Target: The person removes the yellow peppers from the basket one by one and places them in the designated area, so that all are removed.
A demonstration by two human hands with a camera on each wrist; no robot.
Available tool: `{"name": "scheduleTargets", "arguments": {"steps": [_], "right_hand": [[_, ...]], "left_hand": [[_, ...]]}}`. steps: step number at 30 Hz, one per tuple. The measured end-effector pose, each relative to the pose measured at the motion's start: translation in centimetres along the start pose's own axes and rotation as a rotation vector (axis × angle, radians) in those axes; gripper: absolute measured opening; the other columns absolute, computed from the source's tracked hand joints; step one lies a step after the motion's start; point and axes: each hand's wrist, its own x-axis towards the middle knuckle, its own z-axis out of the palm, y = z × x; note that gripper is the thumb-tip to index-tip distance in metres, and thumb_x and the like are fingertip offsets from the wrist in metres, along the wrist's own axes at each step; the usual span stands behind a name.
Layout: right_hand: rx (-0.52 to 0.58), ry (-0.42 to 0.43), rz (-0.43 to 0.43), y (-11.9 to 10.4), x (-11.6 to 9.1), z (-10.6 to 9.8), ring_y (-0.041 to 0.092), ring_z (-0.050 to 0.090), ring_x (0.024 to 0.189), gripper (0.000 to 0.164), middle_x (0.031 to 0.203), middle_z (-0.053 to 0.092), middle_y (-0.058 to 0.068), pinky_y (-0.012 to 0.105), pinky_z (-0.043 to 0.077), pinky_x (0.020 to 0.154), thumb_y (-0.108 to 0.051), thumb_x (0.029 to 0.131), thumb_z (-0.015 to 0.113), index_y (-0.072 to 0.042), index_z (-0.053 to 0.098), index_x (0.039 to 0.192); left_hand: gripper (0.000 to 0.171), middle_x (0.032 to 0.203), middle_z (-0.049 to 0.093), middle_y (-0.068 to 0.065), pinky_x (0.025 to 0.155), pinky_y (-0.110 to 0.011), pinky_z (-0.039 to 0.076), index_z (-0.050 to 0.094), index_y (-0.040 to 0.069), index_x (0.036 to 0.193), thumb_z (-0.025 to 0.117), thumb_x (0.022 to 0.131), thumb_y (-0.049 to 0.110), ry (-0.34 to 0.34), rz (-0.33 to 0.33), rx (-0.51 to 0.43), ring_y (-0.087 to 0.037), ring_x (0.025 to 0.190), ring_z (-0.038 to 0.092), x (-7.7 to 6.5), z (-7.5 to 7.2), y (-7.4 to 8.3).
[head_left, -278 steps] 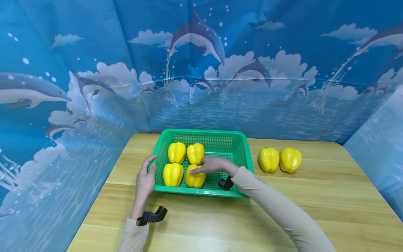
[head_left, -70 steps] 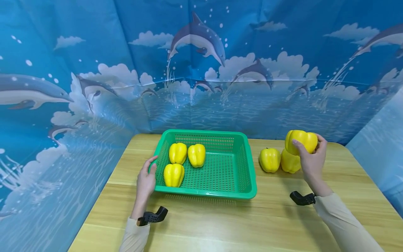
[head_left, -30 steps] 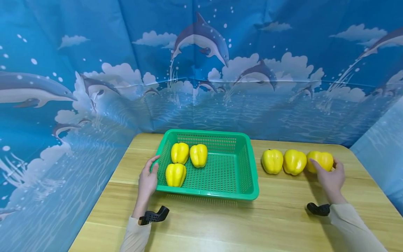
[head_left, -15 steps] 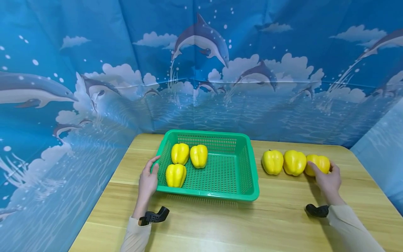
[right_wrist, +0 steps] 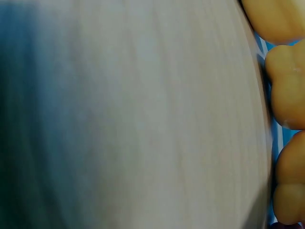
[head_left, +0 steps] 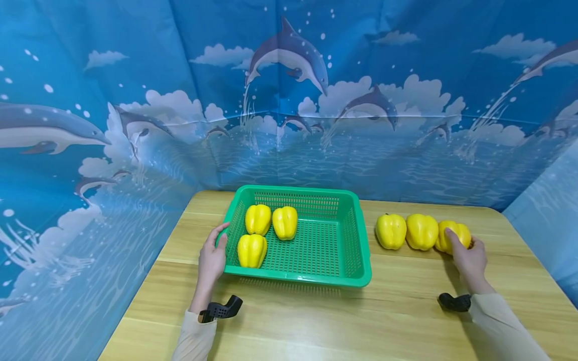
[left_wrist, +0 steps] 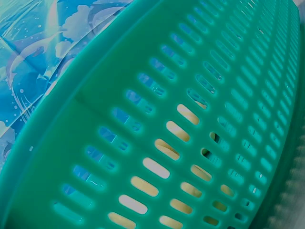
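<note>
My left hand (head_left: 212, 258) holds the left rim of a green plastic basket (head_left: 311, 277), thumb towards the rim. Inside its left half lie three yellow bell peppers: a back one (head_left: 258, 219), one beside it (head_left: 285, 223) and a front one (head_left: 252, 250). Right of the basket, more yellow peppers stand in a row, a left one (head_left: 390, 231) and a middle one (head_left: 422, 231). At the row's right end my right hand (head_left: 470, 258) grips a yellow bell pepper (head_left: 461, 232) on the table. The slotted basket wall (left_wrist: 157, 143) fills the left wrist view; the hand is hidden there.
The wooden table (head_left: 298, 326) ends at a blue dolphin-print curtain (head_left: 289, 150) behind. Black wrist cameras sit on both wrists, a left one (head_left: 221, 307) and a right one (head_left: 453, 302). Peppers (right_wrist: 288, 86) line the right edge of the right wrist view.
My right hand has brought a bell pepper from the basket's front to the row's right end and lowered it. Lately it shifted slightly left, against its neighbour. My left hand stays at the rim.
</note>
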Motion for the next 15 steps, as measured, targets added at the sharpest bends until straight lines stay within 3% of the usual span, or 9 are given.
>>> {"name": "scheduleTargets", "arguments": {"steps": [9,15], "right_hand": [[-0.025,-0.017,-0.017,0.06,-0.15,-0.10,0.041,0.020,0.132,0.100,0.150,0.014,0.029,0.052,0.020,0.107,-0.064,0.088,0.044,0.007,0.007,0.148],[-0.015,-0.037,-0.013,0.08,-0.18,-0.18,0.042,0.013,0.136,0.102,0.152,0.005,0.028,0.052,0.017,0.109,-0.065,0.088,0.044,0.005,0.000,0.149]], "left_hand": [[0.033,0.051,0.033,0.000,0.035,-0.026,0.025,0.048,0.030,0.136,0.038,0.104,0.029,-0.002,-0.011,-0.011,-0.014,0.036,0.026,-0.11,-0.01,0.06],[0.034,0.054,0.035,-0.002,0.037,-0.025,0.026,0.048,0.027,0.137,0.039,0.104,0.027,0.004,-0.010,-0.013,-0.014,0.038,0.027,-0.14,0.01,0.22]]}}
